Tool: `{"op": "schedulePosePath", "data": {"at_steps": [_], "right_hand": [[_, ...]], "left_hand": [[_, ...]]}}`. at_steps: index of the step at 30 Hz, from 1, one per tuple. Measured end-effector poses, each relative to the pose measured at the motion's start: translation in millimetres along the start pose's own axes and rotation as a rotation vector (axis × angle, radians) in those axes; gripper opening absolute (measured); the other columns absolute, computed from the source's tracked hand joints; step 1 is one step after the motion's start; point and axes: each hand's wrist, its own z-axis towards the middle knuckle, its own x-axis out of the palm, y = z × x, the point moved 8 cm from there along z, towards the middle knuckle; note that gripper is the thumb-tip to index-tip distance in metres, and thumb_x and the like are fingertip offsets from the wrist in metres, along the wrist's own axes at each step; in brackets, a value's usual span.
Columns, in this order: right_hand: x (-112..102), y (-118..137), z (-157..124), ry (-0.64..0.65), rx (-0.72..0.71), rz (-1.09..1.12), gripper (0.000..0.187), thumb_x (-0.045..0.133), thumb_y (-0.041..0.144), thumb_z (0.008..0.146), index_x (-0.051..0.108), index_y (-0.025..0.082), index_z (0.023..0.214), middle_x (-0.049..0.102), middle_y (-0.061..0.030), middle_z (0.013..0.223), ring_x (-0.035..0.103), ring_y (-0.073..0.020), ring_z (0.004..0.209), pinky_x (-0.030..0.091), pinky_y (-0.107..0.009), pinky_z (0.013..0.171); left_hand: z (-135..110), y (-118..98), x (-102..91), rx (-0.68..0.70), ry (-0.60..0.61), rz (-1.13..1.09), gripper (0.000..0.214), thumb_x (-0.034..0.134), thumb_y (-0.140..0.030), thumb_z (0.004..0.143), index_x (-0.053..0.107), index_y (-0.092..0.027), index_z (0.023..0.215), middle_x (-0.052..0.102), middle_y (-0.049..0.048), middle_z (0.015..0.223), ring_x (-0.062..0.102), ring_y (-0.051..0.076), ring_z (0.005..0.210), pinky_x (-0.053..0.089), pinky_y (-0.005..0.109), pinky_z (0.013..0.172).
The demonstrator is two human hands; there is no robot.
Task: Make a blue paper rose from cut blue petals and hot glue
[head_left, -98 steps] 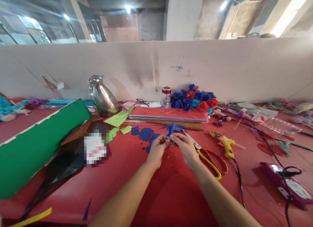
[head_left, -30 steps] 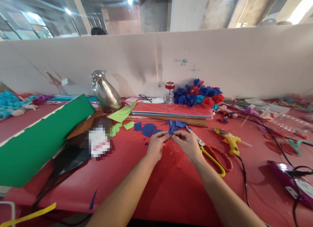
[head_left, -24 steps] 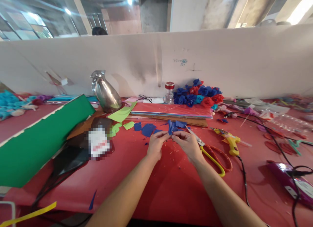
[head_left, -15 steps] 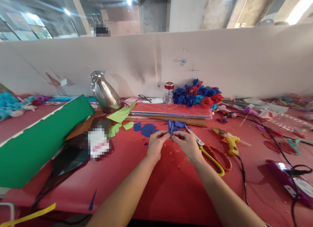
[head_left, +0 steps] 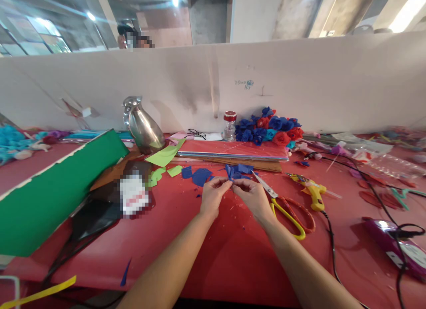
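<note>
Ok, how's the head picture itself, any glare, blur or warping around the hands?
Head view: the left hand, right hand and blue paper are sharp and evenly lit; the strip light top right is blown out; the wide lens bows the partition and stretches the edges; the jug carries bright reflections; a patch left of the hands is pixelated.

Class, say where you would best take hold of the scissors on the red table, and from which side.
Probably grip the scissors by the handle loops, from the near right: they lie flat nearest the person, while the blades point away, beside the right hand.
</note>
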Motion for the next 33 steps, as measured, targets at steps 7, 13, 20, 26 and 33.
{"op": "schedulePosePath", "data": {"at_steps": [7,13,20,26,33], "right_hand": [[0.3,-1.8,0.4,0.008,0.013,-0.041,0.015,0.062,0.029,0.065,0.07,0.018,0.072,0.07,-0.0033,0.073,0.062,-0.0181,0.071,0.046,-0.031,0.07],[1.6,-1.5,0.4,0.027,-0.031,-0.107,0.015,0.059,0.029,0.068,0.069,0.019,0.072,0.069,-0.0018,0.071,0.06,-0.0174,0.07,0.044,-0.03,0.069],[0.9,-4.6,0.8,0.019,-0.032,-0.14,0.015,0.057,0.027,0.068,0.068,0.019,0.073,0.069,-0.0022,0.073,0.061,-0.0176,0.07,0.044,-0.03,0.071],[0.4,-6.1,0.5,-0.007,-0.026,-0.125,0.015,0.057,0.028,0.066,0.068,0.019,0.073,0.069,-0.0018,0.071,0.061,-0.0173,0.069,0.045,-0.029,0.069],[-0.5,-2.1,0.5,-0.016,-0.031,-0.08,0.015,0.058,0.03,0.065,0.067,0.019,0.071,0.069,-0.0019,0.07,0.061,-0.0169,0.067,0.046,-0.028,0.066]], "left_hand": [[-0.3,0.4,0.1,-0.018,-0.007,-0.024,0.013,0.073,-0.027,0.054,0.068,-0.017,0.061,0.064,0.0005,0.065,0.055,0.014,0.066,0.041,0.026,0.068],[-1.1,0.5,1.5,-0.037,0.004,-0.001,0.014,0.074,-0.027,0.054,0.068,-0.016,0.061,0.063,0.0001,0.063,0.054,0.013,0.064,0.04,0.026,0.069],[1.4,4.4,-0.5,-0.022,0.013,0.021,0.013,0.073,-0.028,0.056,0.068,-0.016,0.061,0.062,0.0002,0.063,0.054,0.013,0.064,0.041,0.026,0.068],[2.9,8.0,-1.1,-0.008,0.041,0.04,0.018,0.072,-0.032,0.057,0.07,-0.016,0.066,0.066,0.0016,0.067,0.058,0.016,0.07,0.042,0.027,0.069],[1.8,2.8,3.4,-0.002,0.073,-0.016,0.016,0.072,-0.028,0.057,0.073,-0.017,0.069,0.069,0.003,0.078,0.06,0.018,0.079,0.042,0.028,0.075]]}}
